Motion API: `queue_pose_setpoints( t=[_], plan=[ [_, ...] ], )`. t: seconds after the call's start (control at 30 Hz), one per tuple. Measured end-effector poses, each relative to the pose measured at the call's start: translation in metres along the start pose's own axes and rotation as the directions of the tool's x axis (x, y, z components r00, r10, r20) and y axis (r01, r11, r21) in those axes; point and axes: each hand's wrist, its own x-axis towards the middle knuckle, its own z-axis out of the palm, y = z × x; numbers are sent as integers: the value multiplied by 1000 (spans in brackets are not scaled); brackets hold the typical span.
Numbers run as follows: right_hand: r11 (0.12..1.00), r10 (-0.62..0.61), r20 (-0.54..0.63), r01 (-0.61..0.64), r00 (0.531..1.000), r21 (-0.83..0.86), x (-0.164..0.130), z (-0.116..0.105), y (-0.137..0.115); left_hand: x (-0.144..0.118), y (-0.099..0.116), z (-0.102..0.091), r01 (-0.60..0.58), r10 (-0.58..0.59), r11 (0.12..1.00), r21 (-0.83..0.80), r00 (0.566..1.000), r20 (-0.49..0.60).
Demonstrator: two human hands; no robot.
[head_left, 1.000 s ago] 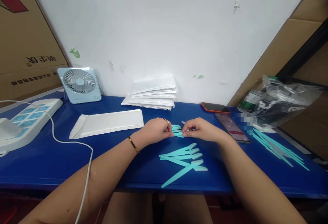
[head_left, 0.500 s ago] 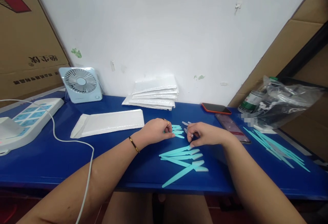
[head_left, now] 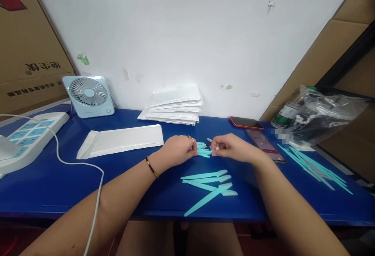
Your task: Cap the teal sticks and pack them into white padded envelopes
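Blue tabletop (head_left: pixel 52 185) against a white wall is seen from above, with two bare forearms reaching in from the near edge.

At the centre, the left hand (head_left: pixel 177 150) is closed in a pinch on one end of a small bundle of teal sticks (head_left: pixel 202 150), a ring on one finger and a dark bracelet at the wrist. The right hand (head_left: pixel 231 148) is curled shut on the other end, fingertips almost meeting those of the left. The bundle lies between the two hands, its long axis running left to right, and both hands are equally near it; whether it is lifted off the table cannot be told.

Just in front of the hands, nearer the table edge, a loose fan of longer teal sticks (head_left: pixel 209 185) lies flat, pointing left to right, touched by neither hand. Further right, well apart, another pile of teal sticks (head_left: pixel 315 168) is spread near two phones (head_left: pixel 263 144) and a clear plastic bag (head_left: pixel 322 117). To the left are a white envelope (head_left: pixel 121 140), a stack of envelopes (head_left: pixel 175 105), a small fan (head_left: pixel 88 95) and a power strip (head_left: pixel 26 135) with its cable.

Half a second earlier the right hand was lower, fingertips down on the loose fan; it is now back up at the bundle. The left hand has kept its place.
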Motion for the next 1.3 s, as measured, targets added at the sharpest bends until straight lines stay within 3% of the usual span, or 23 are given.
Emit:
queue_pose_setpoints(
  t=[0.17,0.27,0.4,0.47,0.6,0.7,0.8,1.07,1.2,1.3],
  plan=[
    [992,119,-126,-123,985,-30,-1,-8,16,-1,-9,-9,76,-74,996,41,996,-45],
    [994,76,-168,-87,983,-61,-4,-11,15,-3,-4,-6,13,-15,999,-47,999,-30],
    [1000,4,-40,-4,999,15,-8,-13,7,-7,10,2,-138,158,978,-157,980,123],
    [1000,5,33,-5,999,16,-10,-13,4,-7,14,6,-132,156,980,-148,973,168],
    [999,11,129,-5,992,-43,-7,-11,3,-5,12,10,-56,60,998,-41,993,104],
    [996,3,108,7,994,-89,-2,-4,3,-3,11,10,-27,28,1000,-15,998,63],
    [992,10,83,1,996,-130,3,3,3,-4,12,10,-11,12,1000,-13,998,65],
    [992,14,191,10,982,-125,-2,-1,-2,-5,8,9,29,-22,996,-81,996,91],
    [999,1,87,3,996,-51,-4,-5,-1,-4,8,1,39,-39,998,-57,999,-15],
    [998,-2,44,4,999,-55,-4,-5,4,-3,9,-4,57,-57,998,-35,998,-25]
  ],
)
